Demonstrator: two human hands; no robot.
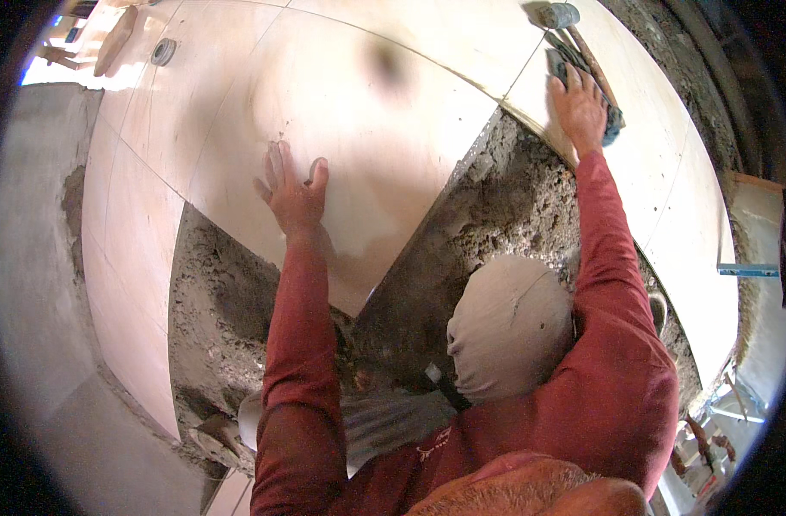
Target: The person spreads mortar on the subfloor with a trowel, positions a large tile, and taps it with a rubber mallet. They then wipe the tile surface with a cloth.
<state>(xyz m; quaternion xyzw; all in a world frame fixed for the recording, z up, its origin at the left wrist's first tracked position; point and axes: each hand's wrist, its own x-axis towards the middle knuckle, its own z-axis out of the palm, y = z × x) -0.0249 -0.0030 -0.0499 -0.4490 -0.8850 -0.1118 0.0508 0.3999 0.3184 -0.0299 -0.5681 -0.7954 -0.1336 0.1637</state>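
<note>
My left hand (295, 193) rests on a large cream floor tile (359, 224), fingers spread, with nothing in them. My right hand (580, 110) reaches far out to the right, its fingers over a dark, crumpled cloth (612, 127) on another tile (655, 155). Close beside that hand lies a mallet with a grey head (560, 15) and a wooden handle (592, 64). Rough grey-brown mortar bed (505, 198) shows along the near edges of the tile under my left hand. My bent knee (512, 327) is over this bed.
A small round grey ring-shaped thing (162, 52) and a wooden piece (116, 41) lie at the far left. Plastered wall (36, 258) bounds the left side. At the right are a blue bar (748, 270) and several tools (707, 447), hard to make out.
</note>
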